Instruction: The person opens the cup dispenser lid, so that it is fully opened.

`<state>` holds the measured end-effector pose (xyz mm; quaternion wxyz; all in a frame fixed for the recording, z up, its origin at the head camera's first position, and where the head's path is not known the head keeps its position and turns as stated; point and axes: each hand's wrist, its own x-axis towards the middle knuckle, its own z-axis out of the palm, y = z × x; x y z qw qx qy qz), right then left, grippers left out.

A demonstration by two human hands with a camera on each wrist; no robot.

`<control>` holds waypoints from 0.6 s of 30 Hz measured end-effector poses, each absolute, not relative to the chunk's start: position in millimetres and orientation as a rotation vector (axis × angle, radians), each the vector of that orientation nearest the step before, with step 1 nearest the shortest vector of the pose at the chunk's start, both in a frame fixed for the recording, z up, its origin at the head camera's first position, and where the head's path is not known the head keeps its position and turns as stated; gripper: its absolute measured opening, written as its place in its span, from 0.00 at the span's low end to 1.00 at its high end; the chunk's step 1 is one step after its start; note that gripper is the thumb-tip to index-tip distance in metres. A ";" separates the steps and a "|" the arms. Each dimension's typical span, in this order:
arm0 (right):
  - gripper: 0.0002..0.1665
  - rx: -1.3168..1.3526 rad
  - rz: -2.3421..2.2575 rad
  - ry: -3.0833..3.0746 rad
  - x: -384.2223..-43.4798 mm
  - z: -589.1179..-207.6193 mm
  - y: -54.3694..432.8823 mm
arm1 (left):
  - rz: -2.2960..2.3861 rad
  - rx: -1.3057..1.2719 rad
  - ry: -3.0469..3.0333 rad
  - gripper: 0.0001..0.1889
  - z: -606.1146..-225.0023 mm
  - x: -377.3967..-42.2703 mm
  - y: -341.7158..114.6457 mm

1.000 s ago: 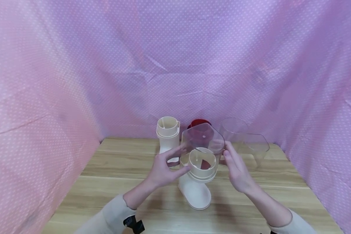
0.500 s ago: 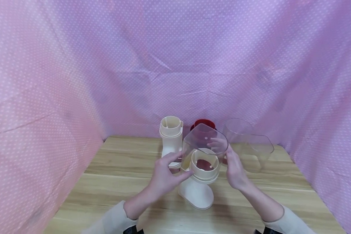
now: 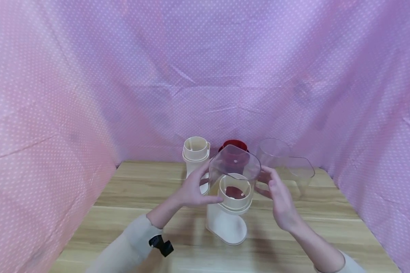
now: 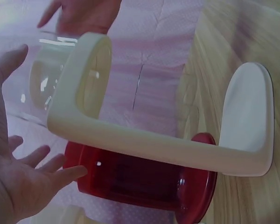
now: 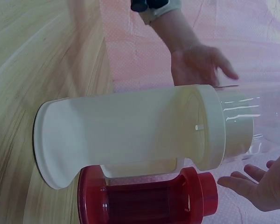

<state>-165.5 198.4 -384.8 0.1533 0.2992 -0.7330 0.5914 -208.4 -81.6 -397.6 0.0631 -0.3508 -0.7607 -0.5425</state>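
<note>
A cream stand with a flat oval foot stands upright on the table. A clear plastic container fits around the raised collar at its top, flaring toward an open upper rim. My left hand spreads along the container's left side, thumb out straight in front of the collar. On the other side is my right hand, its fingers loosely extended beside the clear wall. Gaps show between the left fingers and the container in the left wrist view. The right wrist view has the right hand's fingers apart from it too.
Behind the container stands a red stand of similar shape. A second cream stand is to its left. Two more clear containers stand at the back right. Pink dotted cloth encloses the wooden table at the back and sides.
Both hands have loosened around the clear container, and the right fingers have come away from its wall. The container stays on the cream stand's collar.
</note>
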 end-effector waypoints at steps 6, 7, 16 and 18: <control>0.28 0.882 1.664 -2.196 -164.8 -383.0 194.8 | -1.717 -1.095 -2.325 0.48 -400.8 -213.4 -79.6; 0.28 0.872 1.653 -2.206 -165.8 -382.7 194.0 | -1.707 -1.066 -2.327 0.48 -401.5 -212.0 -78.6; 0.31 0.872 1.632 -2.212 -179.7 -383.3 182.6 | -1.688 -0.751 -2.280 0.49 -407.1 -188.0 -67.7; 0.31 0.885 1.623 -2.200 -182.6 -384.2 179.9 | -1.667 -0.714 -2.263 0.50 -407.9 -185.1 -65.6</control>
